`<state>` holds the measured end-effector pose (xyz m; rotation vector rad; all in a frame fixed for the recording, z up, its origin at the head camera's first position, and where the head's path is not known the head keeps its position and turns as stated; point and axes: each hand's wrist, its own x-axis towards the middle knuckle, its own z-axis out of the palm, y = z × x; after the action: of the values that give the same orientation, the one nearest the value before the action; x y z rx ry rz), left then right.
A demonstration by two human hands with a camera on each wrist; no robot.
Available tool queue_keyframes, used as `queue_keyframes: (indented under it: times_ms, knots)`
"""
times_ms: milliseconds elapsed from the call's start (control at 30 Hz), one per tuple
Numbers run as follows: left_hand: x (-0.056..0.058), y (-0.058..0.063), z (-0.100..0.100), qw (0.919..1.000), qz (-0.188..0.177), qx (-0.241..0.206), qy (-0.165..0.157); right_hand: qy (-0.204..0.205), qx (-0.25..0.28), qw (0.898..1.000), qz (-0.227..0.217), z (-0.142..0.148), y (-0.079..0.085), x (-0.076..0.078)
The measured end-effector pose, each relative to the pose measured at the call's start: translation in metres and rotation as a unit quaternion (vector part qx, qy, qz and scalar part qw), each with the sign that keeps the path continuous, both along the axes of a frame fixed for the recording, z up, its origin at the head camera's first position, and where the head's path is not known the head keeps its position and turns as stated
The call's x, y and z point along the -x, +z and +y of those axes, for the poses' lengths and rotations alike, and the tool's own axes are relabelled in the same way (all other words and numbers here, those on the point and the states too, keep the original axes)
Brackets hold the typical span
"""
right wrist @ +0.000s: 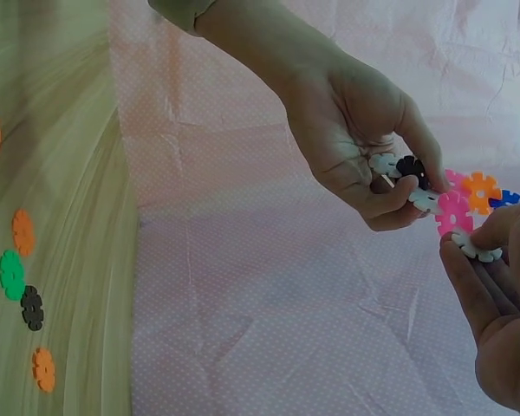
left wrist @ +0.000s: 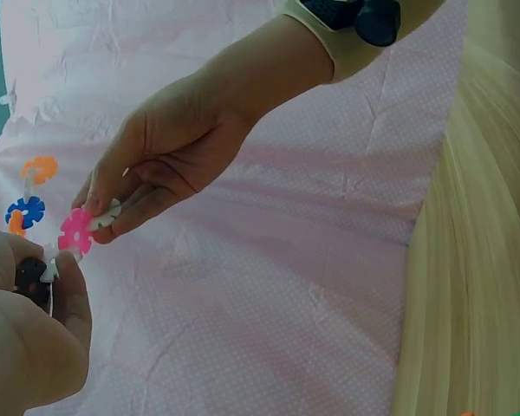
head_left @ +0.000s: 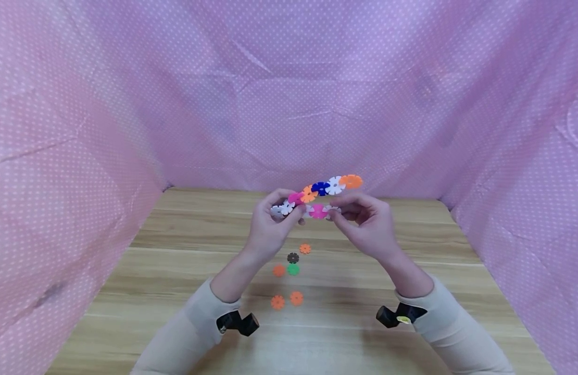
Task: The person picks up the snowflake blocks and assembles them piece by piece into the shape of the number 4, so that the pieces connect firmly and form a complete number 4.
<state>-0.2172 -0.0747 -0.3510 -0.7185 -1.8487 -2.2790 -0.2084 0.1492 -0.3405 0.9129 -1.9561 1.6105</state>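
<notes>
A chain of interlocked notched plastic discs is held up above the table between both hands. My left hand (head_left: 267, 226) grips it near a bend, where a black disc (right wrist: 412, 171) and white ones sit among the fingers. From there one branch runs through a pink disc (head_left: 296, 198), an orange one and a blue disc (head_left: 320, 188) to a white disc (head_left: 335, 185) and an orange disc (head_left: 351, 181) at the free end. Between the hands hangs another pink disc (head_left: 318, 211). My right hand (head_left: 371, 226) pinches the white disc (right wrist: 477, 248) joined to it, partly hidden by fingertips.
Loose discs lie on the wooden table (head_left: 176, 281) below the hands: several orange discs (head_left: 296, 298), a green disc (head_left: 293, 269) and a dark disc (head_left: 293, 258). A pink dotted cloth (head_left: 289, 104) encloses the table at the back and sides.
</notes>
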Motion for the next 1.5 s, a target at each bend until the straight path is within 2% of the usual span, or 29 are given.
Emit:
queue_keyframes:
  times_ms: [167, 300, 400, 500, 633, 800, 933, 1067, 1233, 1367, 1500]
  knots:
    - [-0.002, 0.0, -0.001, 0.9998, -0.009, -0.019, 0.003, 0.001, -0.001, 1.0, -0.01, -0.003, -0.001, 0.0]
    - [-0.002, 0.002, -0.005, 0.9995, -0.006, -0.025, 0.02, -0.004, -0.006, 1.0, -0.03, -0.003, -0.006, 0.001]
    - [0.0, 0.003, -0.009, 0.9989, -0.007, -0.031, 0.035, -0.003, -0.03, 0.998, -0.06, -0.002, -0.016, 0.001]
    - [0.001, 0.005, -0.013, 0.9978, -0.009, -0.047, 0.046, 0.007, -0.081, 0.993, -0.091, -0.002, -0.033, 0.001]
    - [0.004, 0.005, -0.016, 0.9966, -0.011, -0.066, 0.049, 0.027, -0.186, 0.975, -0.117, -0.005, -0.063, -0.001]
    - [0.005, 0.005, -0.018, 0.9959, -0.013, -0.071, 0.055, 0.062, -0.32, 0.937, -0.128, -0.013, -0.096, -0.008]
    - [0.004, 0.006, -0.018, 0.9962, -0.015, -0.064, 0.057, 0.072, -0.378, 0.915, -0.122, -0.02, -0.114, -0.015]
    - [0.003, 0.007, -0.019, 0.9969, -0.017, -0.052, 0.056, 0.091, -0.392, 0.909, -0.113, -0.025, -0.126, -0.018]
    - [0.003, 0.007, -0.019, 0.9969, -0.015, -0.052, 0.057, 0.118, -0.4, 0.903, -0.1, -0.032, -0.133, -0.02]
    - [0.003, 0.005, -0.019, 0.9965, -0.012, -0.057, 0.059, 0.135, -0.427, 0.889, -0.095, -0.038, -0.137, -0.023]
    - [0.003, 0.006, -0.018, 0.9963, -0.01, -0.061, 0.059, 0.137, -0.458, 0.875, -0.071, -0.042, -0.14, -0.026]
